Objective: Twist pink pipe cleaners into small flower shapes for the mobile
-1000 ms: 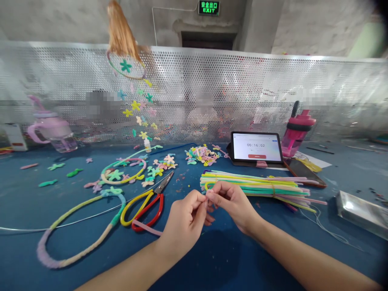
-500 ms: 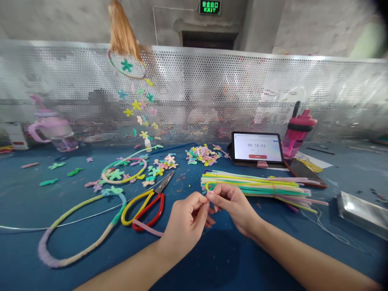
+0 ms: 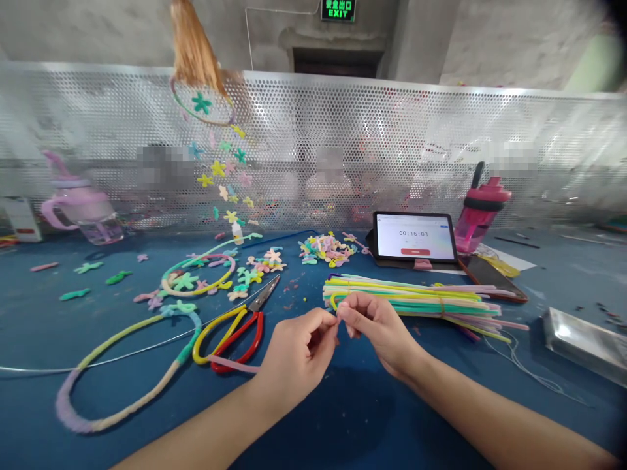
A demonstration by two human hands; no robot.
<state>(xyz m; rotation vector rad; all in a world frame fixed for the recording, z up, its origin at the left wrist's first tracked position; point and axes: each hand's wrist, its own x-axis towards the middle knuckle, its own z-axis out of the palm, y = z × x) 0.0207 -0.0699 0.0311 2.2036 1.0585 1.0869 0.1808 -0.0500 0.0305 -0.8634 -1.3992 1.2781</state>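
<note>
My left hand [image 3: 298, 349] is closed in a pinch, and a pink pipe cleaner [image 3: 232, 365] runs out from behind it to the left, over the scissor handles. My right hand [image 3: 372, 329] also pinches, its fingertips meeting those of the left. What sits between the right fingertips is too small to make out. Just behind the right hand lies a banded bundle of coloured pipe cleaners [image 3: 416, 299], with a bent yellow one [image 3: 334, 300] at its left end. Scissors [image 3: 247, 326] with one yellow and one red handle lie left of my hands, blades partly apart.
Two wrapped hoops [image 3: 63, 401] [image 3: 169, 287] lie at left among fuzzy flower pieces [image 3: 186, 281]. A heap of small pieces [image 3: 327, 250], a tablet [image 3: 416, 235], a phone [image 3: 492, 277], a pink bottle [image 3: 482, 212] and a metal box [image 3: 585, 343] stand farther off. A tasselled hoop [image 3: 202, 104] hangs at left.
My right fingers have drawn slightly to the right, and fewer fingers show below the pinch. The pink pipe cleaner has shifted a little left and lies flatter. The view has shifted slightly.
</note>
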